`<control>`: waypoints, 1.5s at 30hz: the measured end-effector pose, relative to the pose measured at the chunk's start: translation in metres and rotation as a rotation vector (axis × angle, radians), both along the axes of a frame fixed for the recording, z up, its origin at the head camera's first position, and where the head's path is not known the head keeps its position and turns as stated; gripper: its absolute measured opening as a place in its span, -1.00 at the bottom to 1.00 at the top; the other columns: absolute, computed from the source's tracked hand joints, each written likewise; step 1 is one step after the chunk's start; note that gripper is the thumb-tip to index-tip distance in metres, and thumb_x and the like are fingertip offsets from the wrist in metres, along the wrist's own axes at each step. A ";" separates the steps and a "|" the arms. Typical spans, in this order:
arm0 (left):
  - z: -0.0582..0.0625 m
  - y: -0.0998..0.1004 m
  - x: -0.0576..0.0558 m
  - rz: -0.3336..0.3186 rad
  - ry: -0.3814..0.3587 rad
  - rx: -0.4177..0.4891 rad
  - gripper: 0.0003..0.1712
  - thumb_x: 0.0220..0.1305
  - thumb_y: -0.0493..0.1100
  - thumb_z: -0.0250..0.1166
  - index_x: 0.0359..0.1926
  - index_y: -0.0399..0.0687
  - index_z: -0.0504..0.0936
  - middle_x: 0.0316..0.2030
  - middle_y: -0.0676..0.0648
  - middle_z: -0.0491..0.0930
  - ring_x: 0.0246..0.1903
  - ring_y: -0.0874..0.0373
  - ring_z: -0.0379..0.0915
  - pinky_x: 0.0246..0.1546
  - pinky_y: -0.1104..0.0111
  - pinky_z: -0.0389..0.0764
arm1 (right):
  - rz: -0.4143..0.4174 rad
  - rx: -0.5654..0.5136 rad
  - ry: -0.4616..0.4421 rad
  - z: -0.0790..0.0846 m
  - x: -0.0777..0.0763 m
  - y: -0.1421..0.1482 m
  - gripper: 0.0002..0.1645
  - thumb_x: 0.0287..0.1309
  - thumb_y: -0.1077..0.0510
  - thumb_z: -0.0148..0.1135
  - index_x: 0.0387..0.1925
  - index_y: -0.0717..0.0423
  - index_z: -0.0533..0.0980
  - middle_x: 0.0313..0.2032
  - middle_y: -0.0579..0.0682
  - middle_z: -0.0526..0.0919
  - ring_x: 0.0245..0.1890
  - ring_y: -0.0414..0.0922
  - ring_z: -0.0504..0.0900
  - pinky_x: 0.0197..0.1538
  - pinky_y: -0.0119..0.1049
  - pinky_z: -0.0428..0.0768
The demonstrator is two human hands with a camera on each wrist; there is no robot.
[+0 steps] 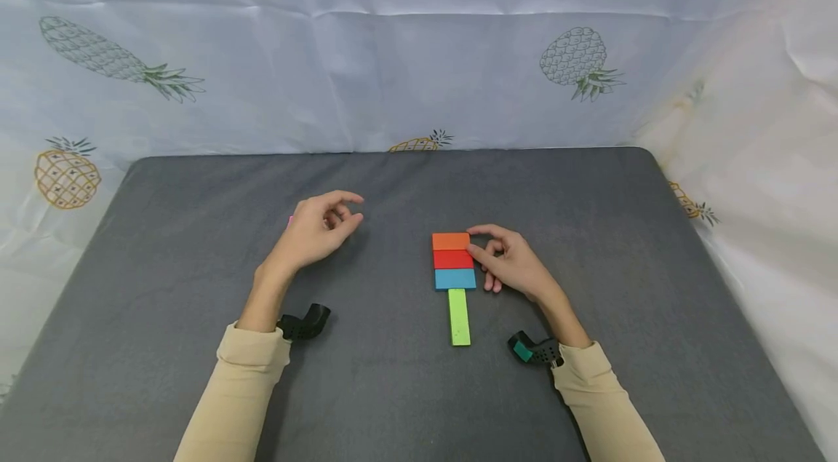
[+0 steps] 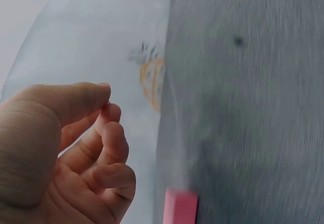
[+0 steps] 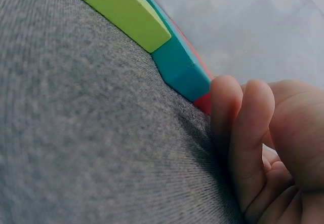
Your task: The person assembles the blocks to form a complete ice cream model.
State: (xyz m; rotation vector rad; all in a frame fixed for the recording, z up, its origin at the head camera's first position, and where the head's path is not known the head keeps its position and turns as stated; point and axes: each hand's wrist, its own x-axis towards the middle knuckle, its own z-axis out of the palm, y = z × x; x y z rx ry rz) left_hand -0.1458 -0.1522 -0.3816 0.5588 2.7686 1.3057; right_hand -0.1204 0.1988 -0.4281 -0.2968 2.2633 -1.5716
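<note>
Three flat blocks, orange (image 1: 450,241), red (image 1: 452,259) and blue (image 1: 455,279), lie edge to edge on the grey cloth. A lime-green block (image 1: 460,318) extends from the blue one's near side, like a stem. My right hand (image 1: 513,262) rests at the right end of the row, index fingertip by the orange block's far corner and thumb by the orange-red seam. Its fingers hide part of the red block (image 3: 204,103) in the right wrist view. My left hand (image 1: 317,229) hovers left of the row, holding nothing, fingers loosely bent. A pink block (image 2: 180,207) lies beyond it, mostly hidden in the head view.
A dark grey cloth (image 1: 380,389) covers the table. Behind its far edge hangs a white curtain (image 1: 366,76) printed with pineapples. Each wrist carries a black camera mount, the left one (image 1: 305,321) and the right one (image 1: 533,349) both close above the cloth.
</note>
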 end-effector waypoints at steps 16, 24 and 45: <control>-0.001 -0.047 0.004 0.091 0.000 -0.073 -0.63 0.40 -0.19 0.33 0.14 -0.29 0.63 -0.43 -0.13 0.69 -0.56 0.34 0.48 -0.47 0.43 0.42 | -0.005 -0.018 0.002 0.000 0.000 0.000 -0.50 0.46 0.12 0.20 0.34 0.17 0.42 -0.58 0.13 0.53 -0.77 -0.16 0.56 -0.63 -0.22 0.58; -0.004 -0.067 0.007 0.101 -0.059 -0.123 -0.57 0.33 -0.19 0.39 0.17 -0.26 0.61 -0.36 -0.13 0.69 -0.51 0.35 0.48 -0.40 0.45 0.47 | -0.005 -0.016 0.006 -0.001 0.000 0.001 -0.50 0.46 0.11 0.21 0.33 0.16 0.42 -0.58 0.13 0.53 -0.77 -0.15 0.56 -0.63 -0.22 0.58; -0.010 -0.097 0.011 0.082 -0.077 -0.197 -0.54 0.35 -0.22 0.36 0.22 -0.27 0.56 -0.32 -0.15 0.69 -0.50 0.45 0.50 -0.36 0.46 0.48 | 0.000 -0.025 0.009 -0.001 0.000 0.001 -0.50 0.46 0.13 0.20 0.33 0.18 0.42 -0.60 0.09 0.52 -0.78 -0.17 0.55 -0.63 -0.22 0.58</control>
